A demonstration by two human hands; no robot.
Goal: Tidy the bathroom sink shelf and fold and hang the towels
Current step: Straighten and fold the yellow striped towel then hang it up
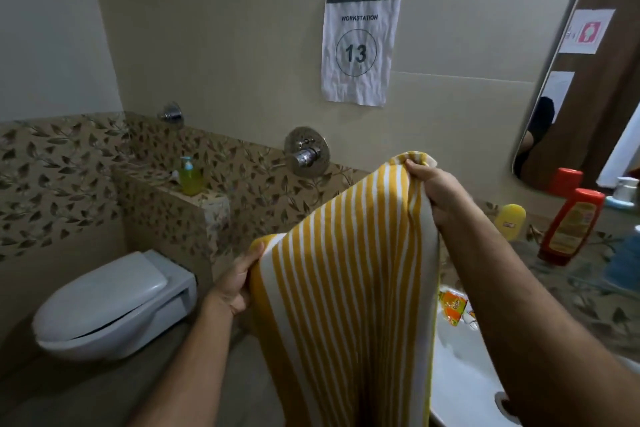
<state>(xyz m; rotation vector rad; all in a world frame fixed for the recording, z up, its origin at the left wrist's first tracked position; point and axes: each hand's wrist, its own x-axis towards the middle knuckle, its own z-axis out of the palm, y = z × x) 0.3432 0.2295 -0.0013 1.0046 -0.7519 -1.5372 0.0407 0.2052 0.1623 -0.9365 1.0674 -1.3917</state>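
A yellow-and-white striped towel [346,270] hangs in front of me, held up by both hands. My left hand [235,282] grips its lower left top corner. My right hand [438,189] grips the higher right corner, up near the wall tap. The towel's lower part runs out of the frame. To the right, on the patterned sink shelf [588,291], lean a red-capped orange bottle [569,227] and a yellow bottle [509,220]. An orange sachet [453,308] lies on the white sink's [460,374] rim.
A white toilet [110,302] with its lid down stands at the lower left. A green soap dispenser [189,177] sits on the tiled ledge above it. A chrome wall tap [306,152] sticks out behind the towel. A mirror [588,80] hangs at the right.
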